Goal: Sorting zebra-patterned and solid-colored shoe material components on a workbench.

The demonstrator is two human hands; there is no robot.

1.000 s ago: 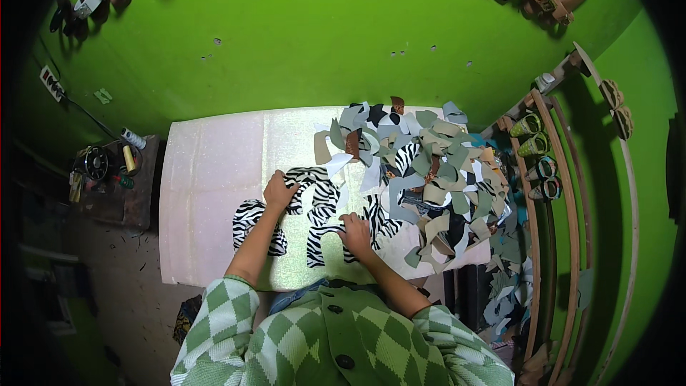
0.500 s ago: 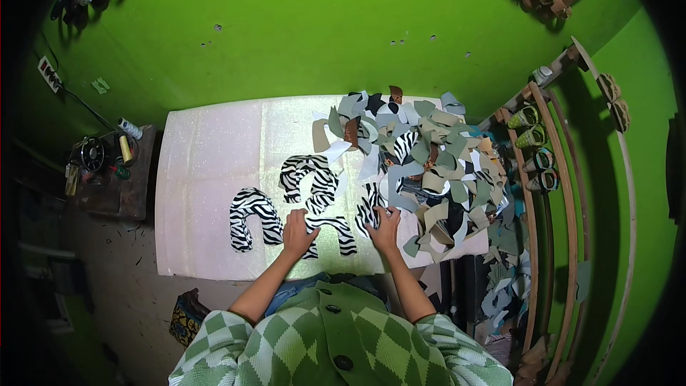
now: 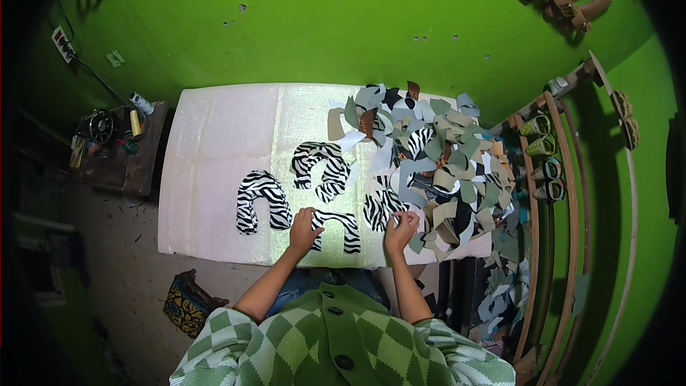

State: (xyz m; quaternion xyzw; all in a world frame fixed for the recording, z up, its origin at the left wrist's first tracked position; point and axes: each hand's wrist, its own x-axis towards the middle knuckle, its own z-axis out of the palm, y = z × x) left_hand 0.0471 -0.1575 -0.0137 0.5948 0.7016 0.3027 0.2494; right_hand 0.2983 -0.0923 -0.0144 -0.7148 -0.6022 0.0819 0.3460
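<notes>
My left hand [image 3: 304,233] rests at the left leg of a U-shaped zebra-print piece [image 3: 346,224], fingers extended and thumb apart over its edge. My right hand [image 3: 402,233] pinches the lower right edge of a bunched zebra-print piece [image 3: 379,209], beside the heap of scraps. What lies under the fingertips is hidden. Left of my left hand is a stack of arched zebra-print pieces [image 3: 251,196]. Beyond both hands, more curved zebra-print pieces [image 3: 314,154] lie in a loose group on the pale shimmering tabletop [image 3: 207,171].
A heap of grey, tan and white scraps [image 3: 450,136] covers the table's right side. A wooden rack with sandals [image 3: 536,125] stands right. At left, a small dark table [image 3: 128,171] holds thread spools [image 3: 141,104]. A patterned bag [image 3: 187,307] sits on the floor.
My right hand has gone from spread fingers on the bunched zebra-print piece to a pinch at its lower edge. My left hand has slid to the U-shaped piece's left side. The view has shifted.
</notes>
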